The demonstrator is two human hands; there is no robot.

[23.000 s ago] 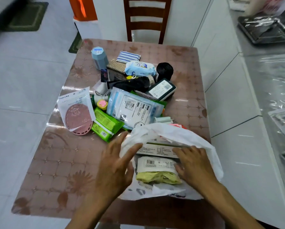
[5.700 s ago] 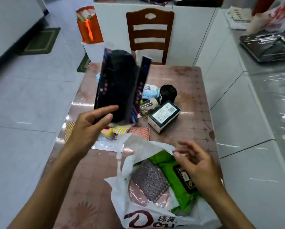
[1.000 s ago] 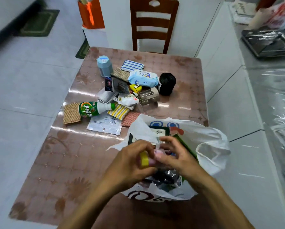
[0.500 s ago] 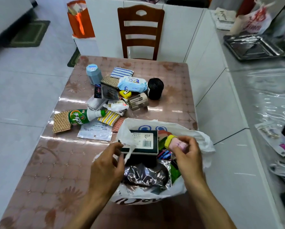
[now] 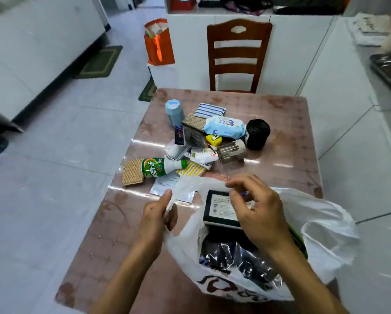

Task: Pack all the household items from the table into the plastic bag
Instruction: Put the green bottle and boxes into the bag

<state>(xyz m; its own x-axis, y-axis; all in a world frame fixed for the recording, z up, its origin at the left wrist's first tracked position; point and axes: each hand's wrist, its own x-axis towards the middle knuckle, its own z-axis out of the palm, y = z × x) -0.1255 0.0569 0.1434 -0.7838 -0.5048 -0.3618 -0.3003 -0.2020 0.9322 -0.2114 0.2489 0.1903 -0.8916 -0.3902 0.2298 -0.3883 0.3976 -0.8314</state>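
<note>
The white plastic bag point(image 5: 321, 223) lies open at the table's near right. Inside it I see a dark box with a white label point(image 5: 219, 209) and a shiny dark packet point(image 5: 235, 257). My left hand point(image 5: 158, 214) pinches the bag's left rim. Over the bag's mouth hovers my right hand point(image 5: 255, 207), fingers loosely curled, with nothing visible in them. Further back on the table lie a green bottle point(image 5: 156, 167), a woven pad point(image 5: 132, 172), a blue canister point(image 5: 174, 112), a wipes pack point(image 5: 226, 128), a black spool point(image 5: 256, 133), a yellow tape measure point(image 5: 213, 139) and a brownish cylinder point(image 5: 232, 151).
A striped cloth point(image 5: 210, 110) and a flat sachet point(image 5: 167, 186) also lie in the pile. A wooden chair point(image 5: 237, 55) stands at the table's far side. White cabinets point(image 5: 348, 109) run close along the right. An orange bag point(image 5: 159, 41) stands on the floor beyond.
The small pink and yellow item is gone from my right hand, which has moved left over the box. My left hand has pulled the bag's left rim outward.
</note>
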